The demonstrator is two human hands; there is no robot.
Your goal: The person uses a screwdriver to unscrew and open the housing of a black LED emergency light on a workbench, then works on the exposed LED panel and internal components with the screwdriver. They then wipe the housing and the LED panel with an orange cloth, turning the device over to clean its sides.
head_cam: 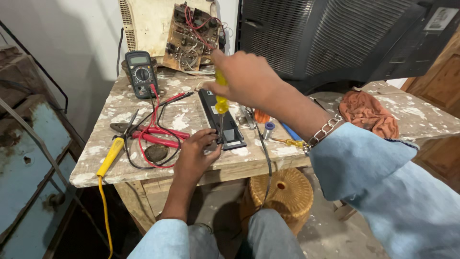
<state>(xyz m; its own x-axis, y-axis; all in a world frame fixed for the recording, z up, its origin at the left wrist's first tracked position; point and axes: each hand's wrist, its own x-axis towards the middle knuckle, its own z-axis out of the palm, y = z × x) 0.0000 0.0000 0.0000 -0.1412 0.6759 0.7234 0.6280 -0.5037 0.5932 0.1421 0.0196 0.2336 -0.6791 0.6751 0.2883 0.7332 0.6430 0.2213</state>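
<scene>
My right hand [247, 76] in a clenched grip on the yellow-handled screwdriver [221, 103], held upright w/ tip down on the long black device [221, 120] lying mid-counter [191, 117]. My left hand [195, 156] pinches the device's near end, steadying it at the counter's near edge. Left: multimeter [141, 73] w/ red leads [155, 136], yellow-handled tool [111, 156]. Far: bare circuit board [191, 36]. Right: orange rag [370, 114].

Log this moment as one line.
right hand: grips yellow-handled screwdriver, tip on long black device | left hand: steadies device | surface: paint-flecked wooden table
</scene>
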